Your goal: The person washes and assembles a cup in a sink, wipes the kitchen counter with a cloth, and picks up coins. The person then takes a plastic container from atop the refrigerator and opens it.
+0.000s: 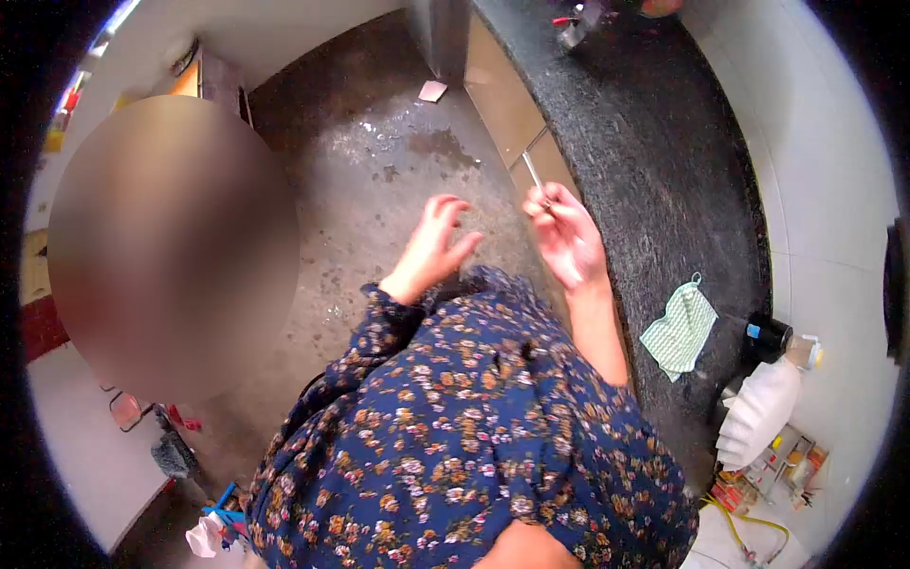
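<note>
My right hand [567, 235] is raised beside the edge of the dark countertop [664, 180], its fingers closed round a thin, light-coloured stick-like object [534, 171] that points up and away. My left hand [438, 248] hangs over the wet floor in front of my body, fingers apart and slightly curled, with nothing in it. On the countertop to the right of my right hand lies a green-and-white checked cloth [681, 330] with a small loop at its top corner.
A blurred shape [175, 247] fills the left side. Metal and red items [572, 28] stand at the counter's far end. A black container [766, 337] and a white pleated item [758, 415] are at the right. A pale scrap [432, 91] lies on the floor.
</note>
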Available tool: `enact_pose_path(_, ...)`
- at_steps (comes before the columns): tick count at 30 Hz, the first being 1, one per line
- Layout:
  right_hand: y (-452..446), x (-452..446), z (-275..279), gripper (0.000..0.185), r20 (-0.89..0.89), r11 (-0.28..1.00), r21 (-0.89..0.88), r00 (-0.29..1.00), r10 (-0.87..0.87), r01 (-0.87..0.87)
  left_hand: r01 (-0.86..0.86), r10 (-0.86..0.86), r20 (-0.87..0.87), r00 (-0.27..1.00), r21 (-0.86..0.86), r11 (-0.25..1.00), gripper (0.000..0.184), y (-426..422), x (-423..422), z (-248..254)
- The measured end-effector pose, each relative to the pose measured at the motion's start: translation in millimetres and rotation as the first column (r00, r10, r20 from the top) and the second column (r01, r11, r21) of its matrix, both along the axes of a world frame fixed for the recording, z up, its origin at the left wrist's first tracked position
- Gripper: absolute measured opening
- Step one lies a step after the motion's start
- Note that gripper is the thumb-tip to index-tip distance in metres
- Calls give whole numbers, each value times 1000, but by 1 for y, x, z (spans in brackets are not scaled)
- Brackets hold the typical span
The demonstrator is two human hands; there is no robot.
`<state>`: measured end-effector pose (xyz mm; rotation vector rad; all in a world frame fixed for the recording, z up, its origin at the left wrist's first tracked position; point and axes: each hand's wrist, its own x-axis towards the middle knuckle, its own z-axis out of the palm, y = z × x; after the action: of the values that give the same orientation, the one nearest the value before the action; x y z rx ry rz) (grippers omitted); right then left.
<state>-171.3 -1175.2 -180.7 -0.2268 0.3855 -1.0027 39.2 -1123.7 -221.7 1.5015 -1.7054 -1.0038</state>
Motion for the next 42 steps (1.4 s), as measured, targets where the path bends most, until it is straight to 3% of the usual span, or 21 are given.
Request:
enact_pose_path(3,-23,9,-6,32,243,978,-109,949,199,-178,-191,192,-8,981,58,980,41,11,9,15)
enact_pose_path(6,-30,51,29,44,120,976,-73,969,214,-207,-354,357,-62,932,49,934,40,26,37,3)
enact_pose_path(9,-36,48,36,51,279,951,76,922,269,-300,-479,490,-141,860,106,871,39,38,23,-23)
enact_pose_path(15,-70,73,34,49,250,911,115,899,358,-395,-575,624,-211,753,249,779,36,35,22,-15)
enact_pose_path(18,-97,91,42,43,176,916,87,911,372,-391,-586,608,-218,764,160,794,34,5,34,-3)
enact_pose_path(19,-125,96,48,40,135,926,-16,917,375,-377,-582,571,-245,783,32,812,33,-31,44,-1)
enact_pose_path(22,-181,91,22,26,21,887,41,888,459,-460,-502,514,-66,855,-351,790,30,-87,59,-3)
enact_pose_path(23,-198,93,14,23,-59,879,-9,878,475,-477,-556,521,-198,831,-244,795,31,-104,63,-4)
enact_pose_path(25,-237,96,39,22,-126,881,87,872,473,-465,-547,528,-190,827,-57,835,35,-148,72,25)
enact_pose_path(27,-271,103,60,23,-337,918,17,862,378,-396,-529,504,-247,827,-39,848,36,-186,82,60)
enact_pose_path(29,-318,108,51,22,-243,915,43,884,400,-402,-532,500,-215,839,-131,837,35,-220,100,69)
enact_pose_path(33,-358,166,58,21,-476,903,-30,801,364,-428,-604,527,-317,789,-241,759,36,-245,159,31)
enact_pose_path(36,-393,198,69,21,-489,846,-78,759,429,-528,-599,566,-199,800,-271,753,38,-258,192,-6)
enact_pose_path(39,-437,217,95,20,-584,857,-194,758,291,-478,-563,557,-90,826,-202,802,38,-279,223,-29)
enact_pose_path(41,-466,226,133,20,-720,861,-300,690,78,-410,-539,507,-202,838,-159,827,39,-302,241,-42)
enact_pose_path(42,-486,226,147,19,-723,844,-362,690,13,-396,-512,496,-151,855,-101,853,39,-321,255,-34)
